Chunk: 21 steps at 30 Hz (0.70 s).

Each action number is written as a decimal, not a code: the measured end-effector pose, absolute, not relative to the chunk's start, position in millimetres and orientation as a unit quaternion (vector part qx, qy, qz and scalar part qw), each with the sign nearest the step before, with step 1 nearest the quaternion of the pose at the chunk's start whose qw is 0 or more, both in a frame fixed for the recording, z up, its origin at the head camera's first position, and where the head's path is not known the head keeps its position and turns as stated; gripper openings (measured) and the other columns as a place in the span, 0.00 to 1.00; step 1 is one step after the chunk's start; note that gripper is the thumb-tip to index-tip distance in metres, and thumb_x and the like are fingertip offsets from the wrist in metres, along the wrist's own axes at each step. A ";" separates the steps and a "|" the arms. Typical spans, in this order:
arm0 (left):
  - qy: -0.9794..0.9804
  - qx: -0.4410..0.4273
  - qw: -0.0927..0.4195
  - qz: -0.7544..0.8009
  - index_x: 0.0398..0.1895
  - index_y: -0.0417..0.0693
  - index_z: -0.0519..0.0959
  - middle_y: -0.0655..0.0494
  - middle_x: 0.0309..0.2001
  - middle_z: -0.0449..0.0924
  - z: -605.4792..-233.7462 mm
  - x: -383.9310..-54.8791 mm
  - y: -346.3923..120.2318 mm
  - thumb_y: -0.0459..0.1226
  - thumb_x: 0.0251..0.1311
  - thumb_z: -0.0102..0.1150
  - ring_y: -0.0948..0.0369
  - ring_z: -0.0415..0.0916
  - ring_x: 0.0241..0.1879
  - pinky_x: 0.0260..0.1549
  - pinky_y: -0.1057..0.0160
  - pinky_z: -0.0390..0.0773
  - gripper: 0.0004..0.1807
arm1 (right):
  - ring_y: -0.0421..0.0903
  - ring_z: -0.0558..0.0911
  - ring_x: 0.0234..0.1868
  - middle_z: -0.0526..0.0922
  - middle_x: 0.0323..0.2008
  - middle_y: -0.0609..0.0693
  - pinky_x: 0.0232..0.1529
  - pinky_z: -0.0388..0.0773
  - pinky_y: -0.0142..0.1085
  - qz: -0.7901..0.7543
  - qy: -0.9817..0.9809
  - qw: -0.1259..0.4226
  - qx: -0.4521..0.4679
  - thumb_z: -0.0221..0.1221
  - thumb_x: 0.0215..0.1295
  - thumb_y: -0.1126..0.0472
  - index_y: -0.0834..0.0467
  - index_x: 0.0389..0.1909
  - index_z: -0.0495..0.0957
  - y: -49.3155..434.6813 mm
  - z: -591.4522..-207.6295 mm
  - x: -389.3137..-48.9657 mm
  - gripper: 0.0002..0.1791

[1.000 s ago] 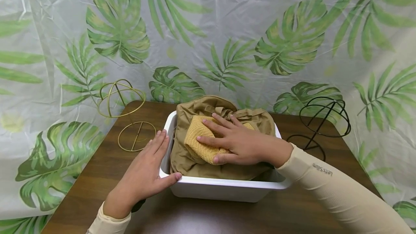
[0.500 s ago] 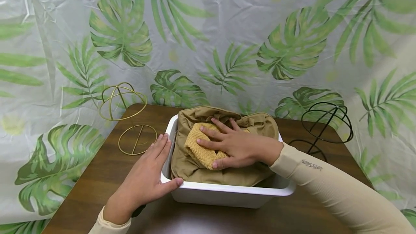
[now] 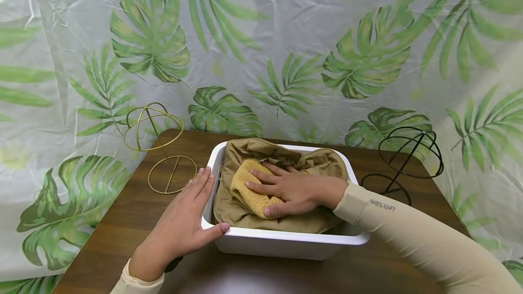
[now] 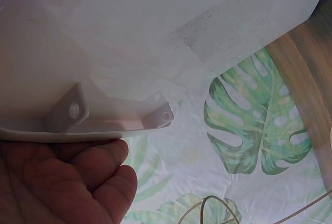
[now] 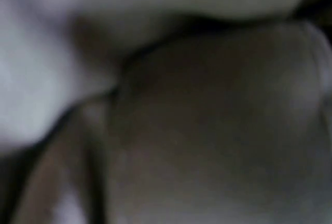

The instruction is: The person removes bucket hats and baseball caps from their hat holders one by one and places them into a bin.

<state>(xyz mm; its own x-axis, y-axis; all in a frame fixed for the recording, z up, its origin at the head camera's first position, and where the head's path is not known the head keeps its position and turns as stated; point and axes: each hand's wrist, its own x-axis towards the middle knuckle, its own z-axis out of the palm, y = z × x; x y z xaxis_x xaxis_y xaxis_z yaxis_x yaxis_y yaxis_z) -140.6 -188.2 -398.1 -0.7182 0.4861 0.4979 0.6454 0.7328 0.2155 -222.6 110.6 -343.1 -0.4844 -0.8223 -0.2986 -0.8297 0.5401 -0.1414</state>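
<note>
A white plastic tub [image 3: 286, 237] stands on the wooden table, holding a bunched brown fabric item [image 3: 245, 221] with a yellow knitted cloth [image 3: 249, 185] on top. My right hand [image 3: 292, 189] presses down on the yellow cloth, fingers spread and straight. Part of the cloth is hidden beneath the palm. At the tub's left front corner, my left hand [image 3: 180, 221] lies against the rim, its thumb along the front edge and fingers straight along the left side. In the left wrist view the left hand [image 4: 72, 177] touches the underside of the tub's rim [image 4: 104, 133]. The right wrist view is dark and blurred.
A gold wire stand [image 3: 171, 173] is on the table to the left of the tub. To the right is a black wire stand [image 3: 408, 158]. A leaf-printed sheet [image 3: 286, 35] hangs behind the wooden table [image 3: 122, 230].
Pressed by my right hand, the brown fabric and yellow cloth have sunk lower into the tub, showing more of its back rim. My left hand keeps its place on the rim.
</note>
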 end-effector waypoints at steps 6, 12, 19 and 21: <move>-0.909 -0.311 0.206 -0.187 0.69 0.26 0.64 0.34 0.73 0.57 -397.7 -139.7 -187.3 0.69 0.59 0.51 0.42 0.52 0.74 0.67 0.42 0.60 0.56 | 0.52 0.31 0.77 0.31 0.79 0.40 0.71 0.44 0.62 0.011 0.864 0.160 -0.477 0.33 0.68 0.24 0.31 0.78 0.37 112.8 -340.2 -219.9 0.40; -0.907 -0.313 0.210 -0.185 0.69 0.26 0.63 0.33 0.72 0.58 -396.5 -139.7 -186.6 0.69 0.59 0.50 0.41 0.52 0.73 0.67 0.42 0.60 0.55 | 0.57 0.40 0.78 0.34 0.80 0.50 0.73 0.49 0.57 0.025 0.855 0.075 -0.512 0.37 0.70 0.27 0.38 0.80 0.41 120.4 -314.6 -209.0 0.42; -0.906 -0.314 0.212 -0.187 0.69 0.25 0.64 0.32 0.72 0.58 -395.3 -139.3 -188.0 0.69 0.60 0.50 0.40 0.53 0.73 0.67 0.42 0.60 0.56 | 0.57 0.41 0.78 0.36 0.80 0.53 0.71 0.50 0.60 -0.008 0.845 -0.001 -0.534 0.47 0.65 0.26 0.45 0.80 0.45 132.4 -273.4 -211.6 0.49; -0.907 -0.314 0.210 -0.186 0.69 0.25 0.64 0.32 0.72 0.58 -395.3 -138.9 -188.1 0.70 0.60 0.49 0.40 0.53 0.73 0.67 0.42 0.60 0.56 | 0.56 0.38 0.78 0.34 0.80 0.52 0.71 0.48 0.61 -0.016 0.849 -0.002 -0.529 0.48 0.63 0.25 0.47 0.80 0.45 135.0 -265.9 -217.7 0.52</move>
